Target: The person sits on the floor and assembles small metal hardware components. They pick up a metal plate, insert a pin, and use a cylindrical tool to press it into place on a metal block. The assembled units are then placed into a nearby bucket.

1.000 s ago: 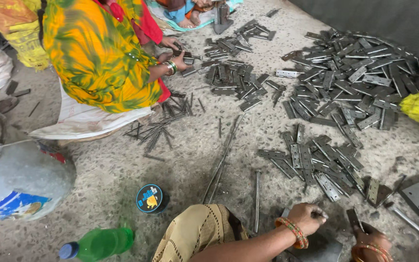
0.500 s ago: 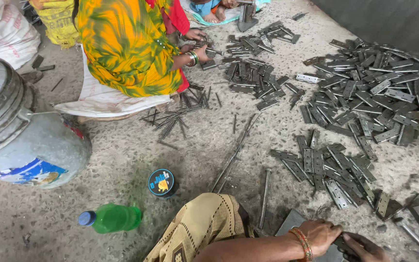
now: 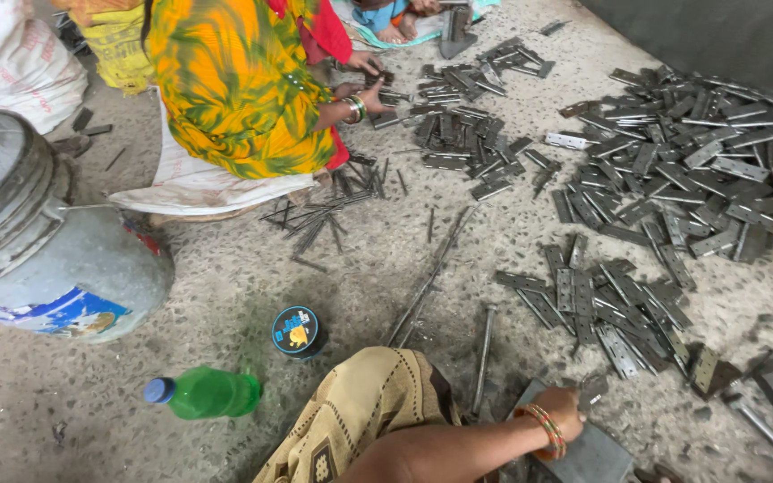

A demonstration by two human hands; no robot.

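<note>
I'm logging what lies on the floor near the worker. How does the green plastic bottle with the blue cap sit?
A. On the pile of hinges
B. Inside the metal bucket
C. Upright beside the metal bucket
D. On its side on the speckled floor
D: the green plastic bottle with the blue cap lies on its side on the speckled floor, close to the small round black tin.

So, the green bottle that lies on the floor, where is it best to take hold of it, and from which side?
Probably around the middle of the green bottle, coming from above. It lies on its side, blue cap pointing left, with bare floor around it, so fingers can close across the round body. The cap end looks too narrow for a sure grip.
</note>
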